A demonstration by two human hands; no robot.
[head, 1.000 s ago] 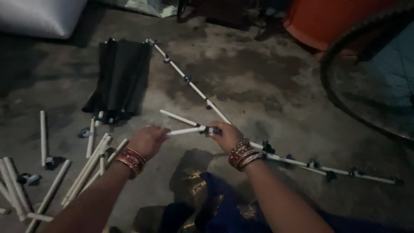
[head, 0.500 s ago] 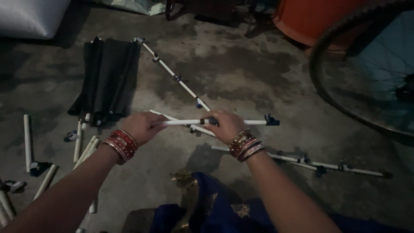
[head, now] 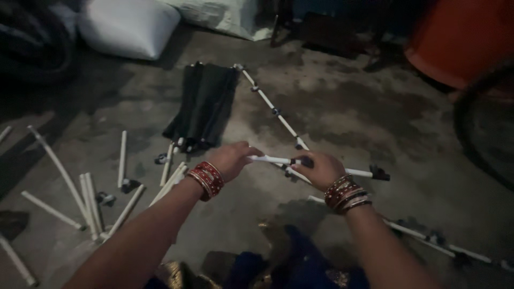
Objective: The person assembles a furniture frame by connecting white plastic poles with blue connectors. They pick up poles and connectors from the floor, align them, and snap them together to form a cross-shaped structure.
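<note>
Gripping a thin white plastic rod with black end fitting (head: 321, 167), we close our left hand (head: 230, 159) and right hand (head: 320, 169) around it above the grey concrete floor (head: 375, 118). Loose white rods (head: 91, 200) lie left, a folded black fabric bundle (head: 206, 104) beyond.

White rod (head: 321, 166) — red bangles (head: 208, 179) — black cloth (head: 206, 104)

Two hands (head: 233, 159), one black folded bundle (head: 206, 104), one white sack (head: 128, 27), roughly ten loose white rods (head: 59, 168).

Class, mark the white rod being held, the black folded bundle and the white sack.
white rod (head: 356, 172), head view, bare stretch.
black folded bundle (head: 206, 104), head view, middle.
white sack (head: 128, 27), head view, top.
</note>
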